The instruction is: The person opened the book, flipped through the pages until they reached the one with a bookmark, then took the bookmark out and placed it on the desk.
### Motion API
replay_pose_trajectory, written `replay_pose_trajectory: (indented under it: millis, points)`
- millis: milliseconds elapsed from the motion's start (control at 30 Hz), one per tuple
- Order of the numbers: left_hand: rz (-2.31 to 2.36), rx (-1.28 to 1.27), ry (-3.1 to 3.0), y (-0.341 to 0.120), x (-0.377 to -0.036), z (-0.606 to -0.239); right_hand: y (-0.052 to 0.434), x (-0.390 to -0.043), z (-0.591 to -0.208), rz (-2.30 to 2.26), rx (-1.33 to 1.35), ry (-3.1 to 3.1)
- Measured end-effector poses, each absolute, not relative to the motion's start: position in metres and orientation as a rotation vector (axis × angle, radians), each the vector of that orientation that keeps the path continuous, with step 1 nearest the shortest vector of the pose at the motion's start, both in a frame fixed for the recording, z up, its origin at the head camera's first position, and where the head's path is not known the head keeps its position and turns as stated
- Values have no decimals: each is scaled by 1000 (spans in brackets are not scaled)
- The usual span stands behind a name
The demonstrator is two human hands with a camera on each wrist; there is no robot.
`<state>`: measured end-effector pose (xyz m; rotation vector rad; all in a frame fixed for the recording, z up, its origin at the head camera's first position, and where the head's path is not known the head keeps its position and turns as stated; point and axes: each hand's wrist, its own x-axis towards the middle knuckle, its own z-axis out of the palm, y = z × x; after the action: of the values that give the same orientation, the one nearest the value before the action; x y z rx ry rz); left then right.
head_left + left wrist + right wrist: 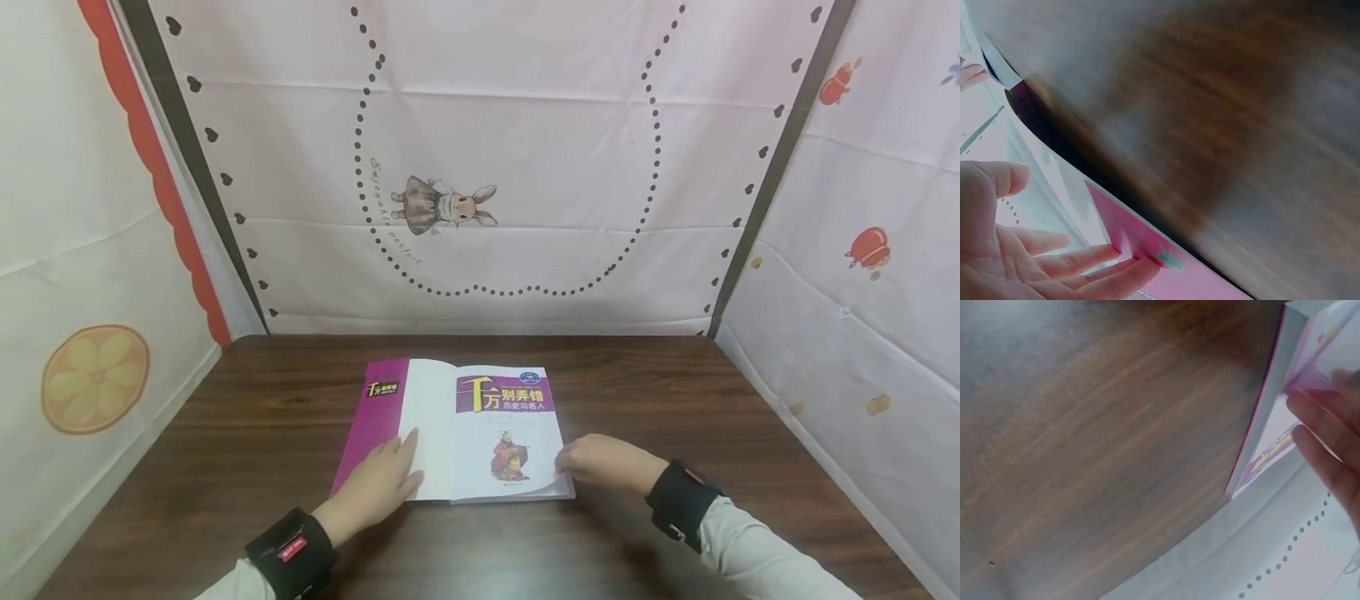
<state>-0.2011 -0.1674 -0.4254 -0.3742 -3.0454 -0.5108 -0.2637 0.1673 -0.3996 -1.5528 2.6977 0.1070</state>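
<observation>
We judge page-turning under way: on the open purple-and-white paperback book (457, 433) our left hand (378, 487) lies flat, our right hand (603, 461) pinches its right page corner, which next wants lifting leftward

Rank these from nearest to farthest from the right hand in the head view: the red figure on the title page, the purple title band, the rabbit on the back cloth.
From the right hand:
1. Red figure, just to its left, low on the title page.
2. Purple title band, higher up the same page.
3. Rabbit, far off on the back cloth beyond the table.
</observation>
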Motion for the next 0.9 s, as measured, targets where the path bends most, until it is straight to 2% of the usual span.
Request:
replay_pose_trajectory:
  millis: [233,533,900]
  points:
    - [-508,-309,-3044,-164,-204,-427,161,-265,-403,242,-1730,2819]
    - [-600,-186,-3187,-158,-203,-423,144,-268,-383,138,-1777,2907]
    - [-894,-241,-3161,-150,-202,-420,127,-270,-358,231,-1975,2958]
